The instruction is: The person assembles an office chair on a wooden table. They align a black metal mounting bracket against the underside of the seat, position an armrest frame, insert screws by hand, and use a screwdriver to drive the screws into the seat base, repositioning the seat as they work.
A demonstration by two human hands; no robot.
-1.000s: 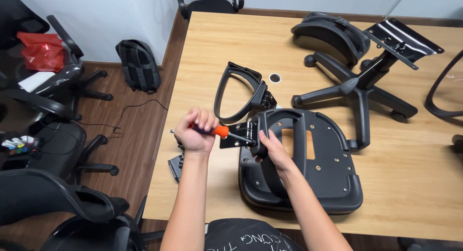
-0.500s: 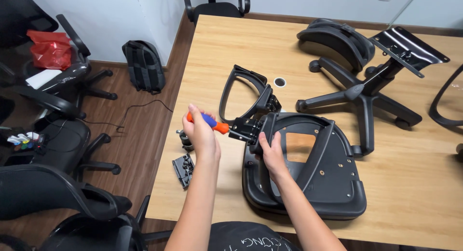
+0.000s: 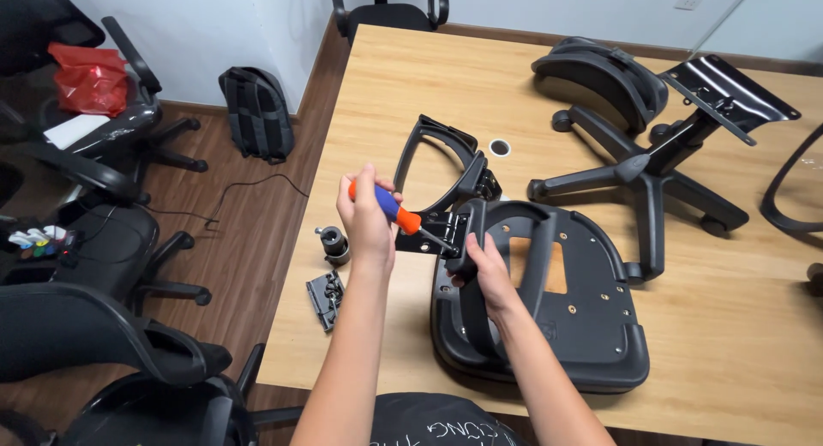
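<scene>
Two bare hands are working at the near edge of a pale wooden table [image 3: 394, 95]. The left hand [image 3: 367, 216] is closing its fingers around the orange and blue handle of a screwdriver [image 3: 396, 210], and the thin metal shaft is slanting down to the right, with its tip meeting a flat black metal bracket [image 3: 426, 237] at the seat's edge. The right hand [image 3: 483, 266] is gripping the black plastic armrest loop [image 3: 480, 279] that is lying across the upturned black plastic seat pan [image 3: 591, 326], just beside that bracket. A second black armrest loop [image 3: 441, 159] is lying beyond the hands, touching the seat's far edge.

Left of the left forearm, a short black cylinder part [image 3: 333, 243] and a small flat black mechanism plate [image 3: 325, 296] are sitting near the table's edge. Farther off, a black five-star chair base [image 3: 647, 176] with castors is lying on its side, its mounting plate tilted up, next to a curved black chair back [image 3: 600, 73].

On the dark wood floor, a black backpack [image 3: 255, 113] is leaning against the white wall, and black office chairs [image 3: 111, 163] are standing to the left, one bearing a red plastic bag [image 3: 90, 76].
</scene>
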